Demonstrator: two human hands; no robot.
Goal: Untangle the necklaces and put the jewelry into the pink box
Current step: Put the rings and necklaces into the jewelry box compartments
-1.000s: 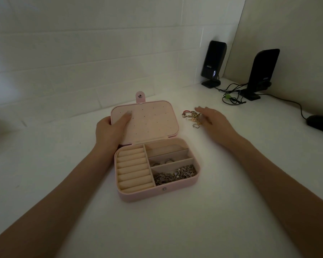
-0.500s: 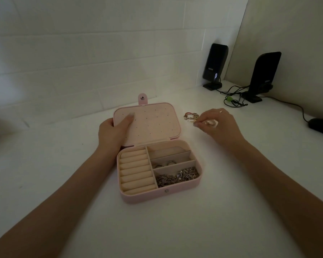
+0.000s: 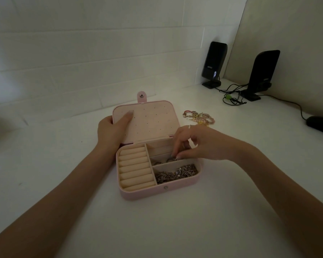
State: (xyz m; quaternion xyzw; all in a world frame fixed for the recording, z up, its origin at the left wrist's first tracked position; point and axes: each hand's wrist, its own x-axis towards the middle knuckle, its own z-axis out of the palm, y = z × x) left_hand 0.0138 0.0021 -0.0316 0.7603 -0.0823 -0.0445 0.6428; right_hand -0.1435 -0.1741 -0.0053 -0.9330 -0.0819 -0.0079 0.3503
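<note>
The pink box (image 3: 147, 192) lies open on the white table, its lid (image 3: 153, 120) folded back flat. My left hand (image 3: 114, 129) rests on the lid's left side with fingers laid straight. My right hand (image 3: 192, 146) hovers over the box's middle right compartment, fingertips pinching a small ring (image 3: 173, 158) down in it. Another ring (image 3: 157, 162) lies in the same compartment. A tangle of silver chains (image 3: 175, 174) fills the front right compartment. Cream ring rolls (image 3: 134, 168) take up the left half. A small heap of gold and pink jewelry (image 3: 199, 117) lies on the table right of the lid.
Two black speakers (image 3: 214, 64) (image 3: 263, 73) stand at the back right with a bundle of cables (image 3: 231, 98) between them. A dark computer mouse (image 3: 321, 124) sits at the right edge. A white tiled wall runs close behind the box.
My right hand picked a small piece from the jewelry heap on the table and moved left and toward me, down into the box's middle right compartment. My left hand stayed on the lid.
</note>
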